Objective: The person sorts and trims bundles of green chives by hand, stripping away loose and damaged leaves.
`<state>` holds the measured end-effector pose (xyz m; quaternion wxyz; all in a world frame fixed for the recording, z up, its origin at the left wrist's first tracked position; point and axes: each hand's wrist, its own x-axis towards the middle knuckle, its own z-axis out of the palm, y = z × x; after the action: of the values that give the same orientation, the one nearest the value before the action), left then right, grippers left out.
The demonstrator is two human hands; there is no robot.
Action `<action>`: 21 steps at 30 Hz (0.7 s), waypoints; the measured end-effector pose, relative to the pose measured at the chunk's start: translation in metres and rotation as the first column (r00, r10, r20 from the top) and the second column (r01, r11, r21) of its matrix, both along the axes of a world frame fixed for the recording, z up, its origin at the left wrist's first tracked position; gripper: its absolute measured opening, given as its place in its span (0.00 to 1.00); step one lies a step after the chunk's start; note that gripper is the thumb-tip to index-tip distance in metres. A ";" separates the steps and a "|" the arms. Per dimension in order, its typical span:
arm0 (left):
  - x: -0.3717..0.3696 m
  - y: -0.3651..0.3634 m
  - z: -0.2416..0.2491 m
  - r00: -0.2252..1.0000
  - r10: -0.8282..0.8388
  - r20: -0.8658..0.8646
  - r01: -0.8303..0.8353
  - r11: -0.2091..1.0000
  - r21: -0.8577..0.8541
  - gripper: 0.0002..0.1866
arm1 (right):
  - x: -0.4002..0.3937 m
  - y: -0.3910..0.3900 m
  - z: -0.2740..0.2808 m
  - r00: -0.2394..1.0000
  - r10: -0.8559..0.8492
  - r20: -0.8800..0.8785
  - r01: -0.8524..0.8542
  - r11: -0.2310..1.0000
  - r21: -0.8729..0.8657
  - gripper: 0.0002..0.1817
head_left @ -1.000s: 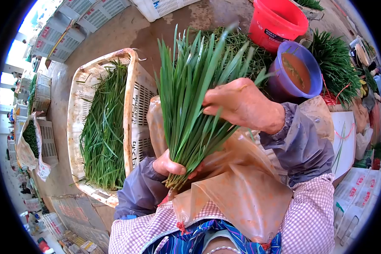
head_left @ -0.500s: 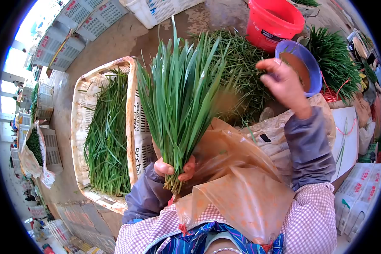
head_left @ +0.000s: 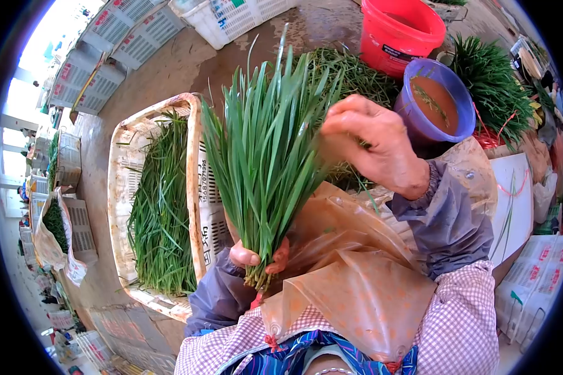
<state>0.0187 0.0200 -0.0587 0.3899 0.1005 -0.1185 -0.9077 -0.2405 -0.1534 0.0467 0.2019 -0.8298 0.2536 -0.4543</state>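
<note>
A fan of long green leaves (head_left: 263, 150) stands upright in front of me, its pale stem ends at the bottom. My left hand (head_left: 259, 255) is wrapped round those stems. Close to the right edge of the leaves is my right hand (head_left: 378, 144), raised with its fingers curled; they are blurred, and whatever may be between them cannot be made out. A tan plastic apron (head_left: 356, 287) covers my lap below the bunch.
Left of the bunch is a white crate (head_left: 194, 187) of cut leaves. Beyond my right hand are a purple basin (head_left: 466, 119) of brown water, a red bucket (head_left: 403, 40) and more green bundles (head_left: 491, 87). A leaf pile (head_left: 356, 78) lies behind the bunch.
My right hand has moved left, from beside the purple basin to the edge of the leaves, and its fingers have curled. My left hand still holds the stems.
</note>
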 end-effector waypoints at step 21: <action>-0.031 -0.022 0.048 0.827 0.101 0.554 0.066 0.960 -0.273 0.29 | -0.036 0.023 -0.039 0.880 -0.368 0.301 0.042 0.690 0.723 0.04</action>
<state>-0.0126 -0.0020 -0.0108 0.3563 0.3080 -0.3544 -0.8078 -0.2765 -0.1303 0.0078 0.4957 -0.5377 0.4491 -0.5133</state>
